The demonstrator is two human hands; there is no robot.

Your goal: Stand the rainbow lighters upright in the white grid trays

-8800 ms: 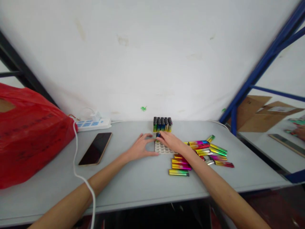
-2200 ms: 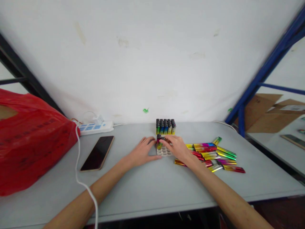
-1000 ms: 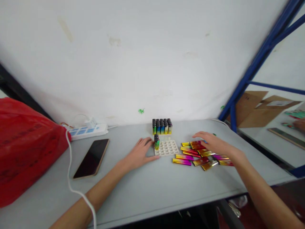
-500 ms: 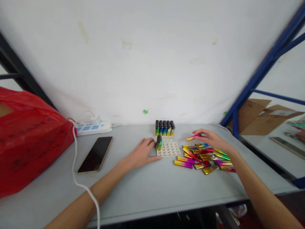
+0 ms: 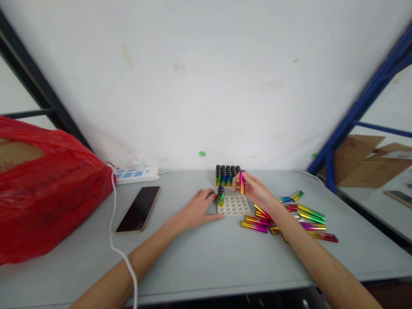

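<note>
A white tray with rows of round holes lies on the table, a few lighters with black tops upright at its left side. My left hand rests open at the tray's left edge, its thumb stretched along the front corner and its fingers by those lighters. Above the tray's back right part, my right hand pinches a shiny pink-and-gold lighter, held upright. To the right lies a loose pile of shiny metallic lighters, partly hidden by my right forearm. Behind the tray stands a block of black-topped lighters.
A phone lies to the left, with a white power strip behind it. A red plastic bag fills the left side. One white cable runs over my left forearm. A blue metal frame and cardboard box stand right.
My right hand has moved left from behind the pile to above the tray, and the lighter in it has turned from lying flat to upright. My left hand stays at the tray.
</note>
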